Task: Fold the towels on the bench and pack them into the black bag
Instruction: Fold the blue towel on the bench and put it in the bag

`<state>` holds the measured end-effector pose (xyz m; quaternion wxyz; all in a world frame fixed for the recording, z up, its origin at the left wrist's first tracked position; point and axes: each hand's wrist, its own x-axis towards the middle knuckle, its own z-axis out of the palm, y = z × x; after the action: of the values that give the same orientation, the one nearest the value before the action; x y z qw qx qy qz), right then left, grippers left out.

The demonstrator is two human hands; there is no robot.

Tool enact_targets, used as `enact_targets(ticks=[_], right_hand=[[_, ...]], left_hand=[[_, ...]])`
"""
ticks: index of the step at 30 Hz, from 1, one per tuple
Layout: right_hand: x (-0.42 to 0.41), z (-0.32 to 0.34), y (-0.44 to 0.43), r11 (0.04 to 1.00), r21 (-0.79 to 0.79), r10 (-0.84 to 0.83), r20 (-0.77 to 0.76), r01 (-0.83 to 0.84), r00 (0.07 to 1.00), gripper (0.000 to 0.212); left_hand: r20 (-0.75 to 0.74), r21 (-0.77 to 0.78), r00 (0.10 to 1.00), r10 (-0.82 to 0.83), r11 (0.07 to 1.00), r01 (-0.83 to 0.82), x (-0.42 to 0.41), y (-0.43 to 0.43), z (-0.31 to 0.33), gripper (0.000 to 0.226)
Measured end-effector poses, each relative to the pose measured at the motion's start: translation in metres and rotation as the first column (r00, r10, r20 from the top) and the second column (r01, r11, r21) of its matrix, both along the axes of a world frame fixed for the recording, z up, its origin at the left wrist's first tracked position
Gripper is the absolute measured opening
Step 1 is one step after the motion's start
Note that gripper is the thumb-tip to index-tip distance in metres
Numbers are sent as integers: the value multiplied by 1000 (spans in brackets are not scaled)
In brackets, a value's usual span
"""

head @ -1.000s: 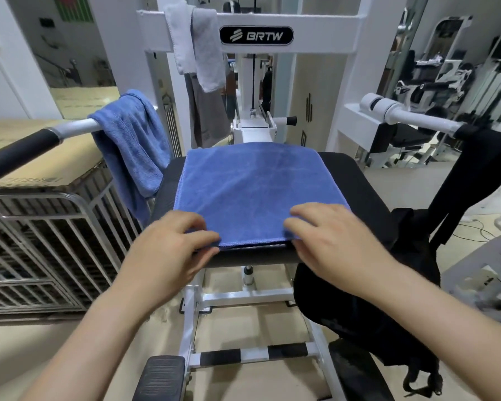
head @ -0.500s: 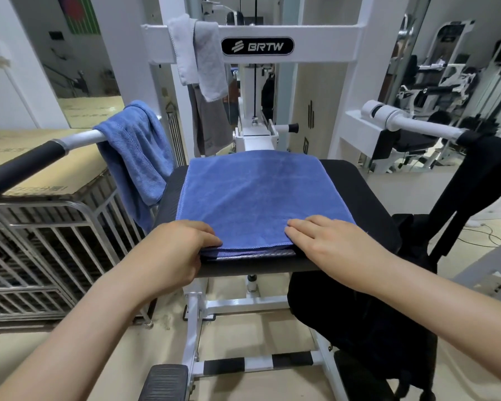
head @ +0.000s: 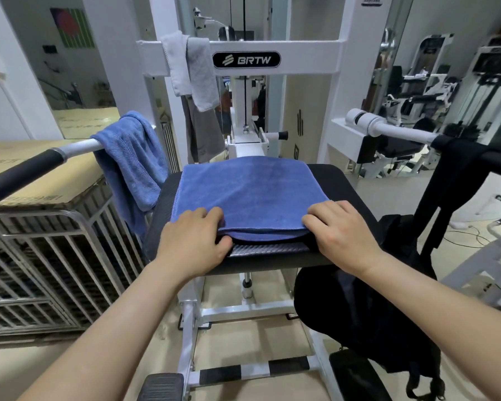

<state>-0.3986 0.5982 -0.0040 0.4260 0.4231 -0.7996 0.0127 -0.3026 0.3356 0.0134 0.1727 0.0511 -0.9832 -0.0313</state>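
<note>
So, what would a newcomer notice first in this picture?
A folded blue towel lies on the black bench seat, and the left hand and right hand pinch its near edge. A second blue towel hangs over the bar at left; the black bag hangs at right.

The black padded bench [head: 344,180] carries 1 folded blue towel [head: 249,192], lying flat, reaching its near edge.

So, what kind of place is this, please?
Most likely a gym: a white weight machine labelled BRTW, a padded bench in front of it, and more exercise machines at the far right.
</note>
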Motion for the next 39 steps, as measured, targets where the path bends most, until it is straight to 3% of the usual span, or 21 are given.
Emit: enact_targets(ticks=[4, 7, 10, 12, 14, 16, 19, 21, 24, 27, 29, 31, 33, 36, 39], right_hand=[[4, -8, 16, 999, -28, -29, -31, 28, 999, 23], [19, -10, 27, 998, -15, -58, 16, 58, 998, 22], [43, 2, 38, 999, -18, -33, 167, 37, 985, 17], [58, 14, 42, 1000, -29, 2, 352, 8, 936, 18], [65, 28, 46, 994, -102, 44, 631, 27, 775, 17], [62, 40, 50, 972, -227, 163, 825, 53, 541, 22], [50, 58, 53, 887, -448, 387, 855, 114, 344, 18], [43, 68, 50, 823, -551, 500, 818, 137, 283, 15], [21, 72, 40, 753, -627, 574, 774, 201, 267, 27], [-17, 71, 17, 699, -633, 536, 772, 332, 343, 29], [-50, 68, -2, 718, -578, 421, 804, 388, 420, 27], [-80, 66, -21, 747, -507, 285, 829, 430, 482, 24], [-101, 61, -36, 804, -375, 93, 846, 461, 525, 18], [-117, 49, -50, 884, -133, -166, 807, 448, 567, 14], [-128, 44, -55, 894, 0, -297, 749, 448, 593, 19]], left_hand=[[-223, -100, 968, -117, 990, 97, 13, -10, -22, 31], [-275, -113, 937, -217, 975, 193, 35, -13, -25, 27], [-250, -195, 920, -303, 946, 258, 62, -10, -23, 17], [-182, -160, 925, -334, 938, 307, 78, -12, -19, 15], [-108, -9, 946, -305, 952, 305, 89, -15, -9, 19], [-56, 221, 962, -266, 937, 271, 95, -18, 5, 23], [-40, 591, 953, -300, 762, 265, 89, -33, 24, 18], [-99, 764, 954, -283, 592, 255, 79, -46, 32, 14], [-223, 893, 971, -83, 381, 238, 52, -60, 36, 15], [-220, 920, 975, 15, 336, 202, 13, -61, 37, 14], [-228, 897, 969, 90, 406, 174, -17, -59, 37, 11], [-221, 805, 956, 195, 590, 66, -45, -59, 37, 11], [-177, 700, 949, 263, 711, -67, -67, -62, 34, 15], [-114, 606, 939, 324, 772, -193, -86, -72, 25, 24], [-86, 510, 922, 378, 811, -285, -93, -80, 22, 33]])
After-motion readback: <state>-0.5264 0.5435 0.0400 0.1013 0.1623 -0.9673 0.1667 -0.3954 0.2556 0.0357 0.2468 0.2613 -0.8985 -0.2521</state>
